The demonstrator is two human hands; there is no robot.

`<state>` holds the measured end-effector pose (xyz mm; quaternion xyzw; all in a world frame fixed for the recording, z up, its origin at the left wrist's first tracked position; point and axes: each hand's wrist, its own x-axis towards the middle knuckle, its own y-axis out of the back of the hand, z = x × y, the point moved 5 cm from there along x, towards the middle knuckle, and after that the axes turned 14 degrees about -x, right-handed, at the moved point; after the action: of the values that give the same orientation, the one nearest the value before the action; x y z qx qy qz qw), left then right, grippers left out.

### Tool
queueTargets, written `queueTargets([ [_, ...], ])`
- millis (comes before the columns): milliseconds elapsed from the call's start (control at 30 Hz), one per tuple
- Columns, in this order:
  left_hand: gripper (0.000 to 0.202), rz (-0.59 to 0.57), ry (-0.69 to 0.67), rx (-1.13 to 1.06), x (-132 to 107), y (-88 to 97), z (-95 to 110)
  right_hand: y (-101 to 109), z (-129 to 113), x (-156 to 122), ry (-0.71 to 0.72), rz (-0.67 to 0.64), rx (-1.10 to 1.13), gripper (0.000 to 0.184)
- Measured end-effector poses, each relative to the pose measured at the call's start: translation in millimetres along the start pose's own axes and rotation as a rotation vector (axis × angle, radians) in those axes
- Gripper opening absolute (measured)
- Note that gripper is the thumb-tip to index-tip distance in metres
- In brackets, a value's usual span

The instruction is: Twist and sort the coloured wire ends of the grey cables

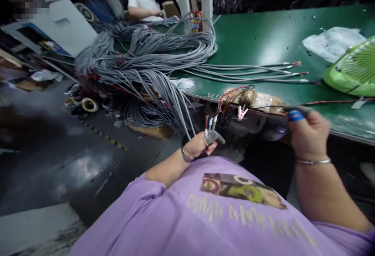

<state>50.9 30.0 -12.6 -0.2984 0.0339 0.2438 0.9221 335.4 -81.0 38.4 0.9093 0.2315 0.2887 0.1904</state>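
My left hand is closed around the end of a grey cable, whose stripped coloured wires stick up above my fingers, just below the edge of the green workbench. My right hand is closed on a small tool with a blue part at the bench edge, pinching thin red and black wires that run to the right. A large tangle of grey cables spills from the bench top down toward my left hand.
Several cables with stripped ends lie across the bench. A green fan and a white plastic bag sit at the right. A pink clip hangs at the bench edge. Another person in white sits far back. Tape rolls lie on the floor.
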Motion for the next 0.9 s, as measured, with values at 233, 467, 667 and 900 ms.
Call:
queueTargets([
  [233,0.061,-0.020,0.086,0.187,3,-3.6,-13,-74,-82,-90,-0.040,-0.750,0.389,0.033],
  [467,0.057,-0.126,0.060,0.357,4,-7.7,-13,-99,-81,-81,-0.136,-0.782,0.601,0.033],
  [667,0.057,0.017,-0.162,0.143,4,-0.9,18,-99,-64,-86,-0.051,-0.770,0.511,0.032],
  [900,0.058,-0.137,-0.089,0.382,37,-17.5,12,-99,-60,-89,-0.229,-0.755,0.630,0.033],
])
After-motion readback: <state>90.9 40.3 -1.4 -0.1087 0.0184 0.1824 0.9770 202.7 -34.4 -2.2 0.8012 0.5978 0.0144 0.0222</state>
